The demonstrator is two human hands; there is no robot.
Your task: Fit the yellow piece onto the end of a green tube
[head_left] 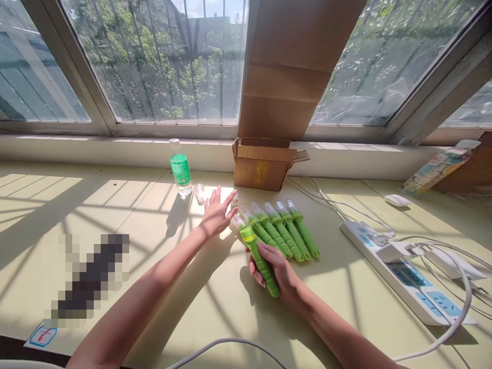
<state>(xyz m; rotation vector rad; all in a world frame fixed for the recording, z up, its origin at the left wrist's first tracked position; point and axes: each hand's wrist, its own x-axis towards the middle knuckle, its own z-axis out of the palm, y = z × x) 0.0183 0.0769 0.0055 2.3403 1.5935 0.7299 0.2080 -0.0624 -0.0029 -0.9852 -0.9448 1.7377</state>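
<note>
My right hand (pixel 274 269) is closed around a green ribbed torch-like stick (pixel 263 264), tilted, with its threaded top bare and a yellow ring below the threads. My left hand (pixel 218 212) reaches over the table with its fingers spread, holding nothing that I can see. Beside its fingertips stands a small whitish piece (pixel 234 199), partly hidden. A clear plastic cap (pixel 199 194) stands left of this hand. Several similar green sticks with clear caps (pixel 286 230) lie in a row just beyond my right hand.
A water bottle with a green label (pixel 180 169) stands back left. Behind the sticks is an open cardboard box (pixel 263 166). On the right lie a power strip (pixel 403 277) with cables and a white adapter (pixel 397 200). Another bottle (pixel 438 166) leans near the window.
</note>
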